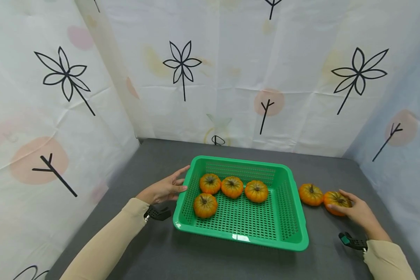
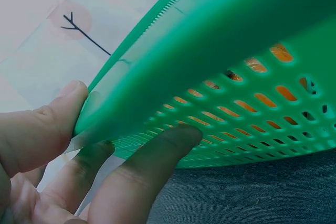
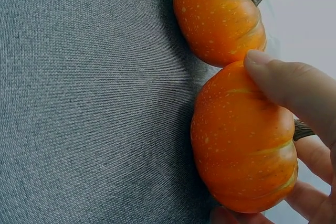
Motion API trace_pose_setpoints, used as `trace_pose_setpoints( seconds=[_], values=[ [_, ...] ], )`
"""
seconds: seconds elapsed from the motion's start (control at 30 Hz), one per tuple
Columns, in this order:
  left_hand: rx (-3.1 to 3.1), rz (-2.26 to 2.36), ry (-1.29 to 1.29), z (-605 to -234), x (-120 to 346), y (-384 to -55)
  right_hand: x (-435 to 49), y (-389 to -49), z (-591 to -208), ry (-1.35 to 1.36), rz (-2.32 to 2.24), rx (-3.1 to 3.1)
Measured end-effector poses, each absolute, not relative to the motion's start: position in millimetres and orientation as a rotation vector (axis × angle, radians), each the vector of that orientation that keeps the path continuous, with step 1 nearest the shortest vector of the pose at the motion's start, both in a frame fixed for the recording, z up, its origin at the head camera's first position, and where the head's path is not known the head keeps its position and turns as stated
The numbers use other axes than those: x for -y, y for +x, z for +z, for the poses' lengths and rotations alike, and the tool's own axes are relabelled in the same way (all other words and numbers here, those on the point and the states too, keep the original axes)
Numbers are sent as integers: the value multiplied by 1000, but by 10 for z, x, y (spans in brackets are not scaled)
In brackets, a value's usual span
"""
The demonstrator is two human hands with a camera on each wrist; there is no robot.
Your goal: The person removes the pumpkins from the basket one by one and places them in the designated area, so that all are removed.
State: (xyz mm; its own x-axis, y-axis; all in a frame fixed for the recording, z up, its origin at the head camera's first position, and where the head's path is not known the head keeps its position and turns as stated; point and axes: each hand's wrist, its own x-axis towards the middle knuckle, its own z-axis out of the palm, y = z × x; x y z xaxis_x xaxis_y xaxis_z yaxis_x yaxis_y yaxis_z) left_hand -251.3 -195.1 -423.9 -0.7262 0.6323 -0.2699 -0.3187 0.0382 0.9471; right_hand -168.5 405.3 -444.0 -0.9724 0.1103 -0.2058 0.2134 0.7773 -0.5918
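Note:
A green plastic basket (image 1: pixel 241 237) with slotted walls stands mid-table, holding several small orange pumpkins (image 1: pixel 205 205). My left hand (image 1: pixel 163 189) grips its left side; in the left wrist view one digit (image 2: pixel 73 95) lies at the rim's edge and other fingers (image 2: pixel 173 142) are below the rim by the slotted wall. To the right of the basket, my right hand (image 1: pixel 358 213) holds a pumpkin (image 3: pixel 244 140) with a short brown stem, thumb on one side and fingers round the other. Against that one sits a second loose pumpkin (image 1: pixel 310 195), nearer the basket.
The table wears a dark grey cloth (image 1: pixel 150 155). White fabric walls (image 1: pixel 231 70) printed with flowers and trees enclose it at the back and both sides. Inside the basket, the pumpkins lie toward the back and left, over the slotted floor (image 1: pixel 252 221).

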Motion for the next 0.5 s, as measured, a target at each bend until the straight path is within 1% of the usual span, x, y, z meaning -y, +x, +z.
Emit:
trace_pose_setpoints(
  seconds=[0.5],
  values=[
    [-1656, 1763, 334, -4252, 1955, -2507, -4064, -1674, -4457, 250, -1021, -2785]
  ],
)
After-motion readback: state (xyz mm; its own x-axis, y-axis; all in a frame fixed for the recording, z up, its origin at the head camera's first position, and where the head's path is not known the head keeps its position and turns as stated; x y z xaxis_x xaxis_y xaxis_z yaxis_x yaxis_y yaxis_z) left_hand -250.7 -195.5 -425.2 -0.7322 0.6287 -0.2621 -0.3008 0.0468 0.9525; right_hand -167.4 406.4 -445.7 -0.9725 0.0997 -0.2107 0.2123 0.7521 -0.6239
